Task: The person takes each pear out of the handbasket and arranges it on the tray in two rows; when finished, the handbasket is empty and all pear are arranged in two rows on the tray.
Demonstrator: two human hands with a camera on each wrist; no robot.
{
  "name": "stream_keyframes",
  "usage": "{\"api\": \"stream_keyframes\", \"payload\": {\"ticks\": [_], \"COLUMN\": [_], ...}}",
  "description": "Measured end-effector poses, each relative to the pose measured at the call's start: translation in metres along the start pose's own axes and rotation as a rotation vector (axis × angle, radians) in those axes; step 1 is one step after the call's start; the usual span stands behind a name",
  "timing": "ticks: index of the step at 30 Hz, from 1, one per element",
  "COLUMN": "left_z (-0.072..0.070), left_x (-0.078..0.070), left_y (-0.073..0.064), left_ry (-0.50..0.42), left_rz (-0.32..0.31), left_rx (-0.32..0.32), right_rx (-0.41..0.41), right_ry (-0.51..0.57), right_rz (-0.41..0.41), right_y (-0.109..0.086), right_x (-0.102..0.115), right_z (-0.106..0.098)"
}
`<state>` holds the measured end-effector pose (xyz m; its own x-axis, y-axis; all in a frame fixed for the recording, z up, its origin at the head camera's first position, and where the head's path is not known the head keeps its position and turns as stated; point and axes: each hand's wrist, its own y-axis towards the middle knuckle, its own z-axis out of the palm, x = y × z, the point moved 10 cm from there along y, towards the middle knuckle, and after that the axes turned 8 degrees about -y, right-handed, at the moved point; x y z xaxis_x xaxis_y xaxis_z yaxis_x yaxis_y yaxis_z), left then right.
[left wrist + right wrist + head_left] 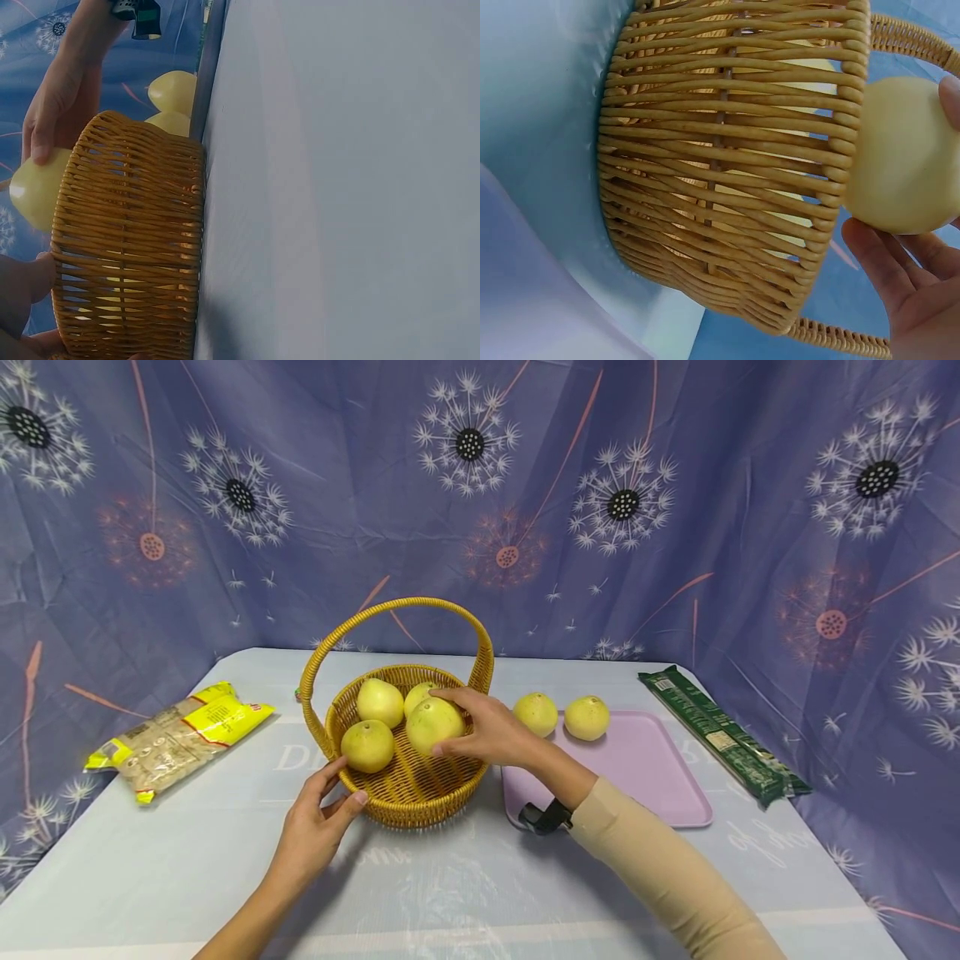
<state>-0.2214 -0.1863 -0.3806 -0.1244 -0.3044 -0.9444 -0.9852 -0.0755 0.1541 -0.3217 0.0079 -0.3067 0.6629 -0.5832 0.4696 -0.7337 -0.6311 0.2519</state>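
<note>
A yellow woven basket (420, 814) with a tall arched handle stands on the table, with several round, pale yellow-green fruits in it. My right hand (483, 727) reaches in over the basket's right side and grips one fruit (433, 727) between thumb and fingers. In the right wrist view, that held fruit (904, 157) shows at the rim level, above the wicker wall. Low on the basket's left front, my left hand (318, 818) holds the rim, its thumb toward the front. Beside the left hand's fingertips, inside the basket, lies another fruit (367, 746).
Right of the basket is a pink tray (637, 777); two more fruits (587, 718) sit at its back left. A long green packet (720, 735) lies along the right table edge. On the left lies a yellow and clear food bag (183, 739). A patterned curtain (525, 468) hangs behind.
</note>
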Motion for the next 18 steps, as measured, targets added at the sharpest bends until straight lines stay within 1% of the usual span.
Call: {"api": "stream_keyframes", "payload": {"ticks": [6, 12, 18], "left_z": [-0.001, 0.000, 0.000], "left_x": [0.000, 0.001, 0.000], "left_y": [-0.001, 0.000, 0.000], "left_ry": [-0.004, -0.014, -0.015], "left_rz": [0.007, -0.008, -0.008], "left_rx": [-0.003, 0.001, -0.002], "right_rx": [-0.014, -0.026, -0.060], "right_ry": [0.074, 0.103, 0.155], "right_rz": [0.008, 0.033, 0.047], "right_y": [-0.005, -0.013, -0.029], "right_x": [-0.001, -0.005, -0.018], "right_z": [-0.006, -0.014, -0.027]}}
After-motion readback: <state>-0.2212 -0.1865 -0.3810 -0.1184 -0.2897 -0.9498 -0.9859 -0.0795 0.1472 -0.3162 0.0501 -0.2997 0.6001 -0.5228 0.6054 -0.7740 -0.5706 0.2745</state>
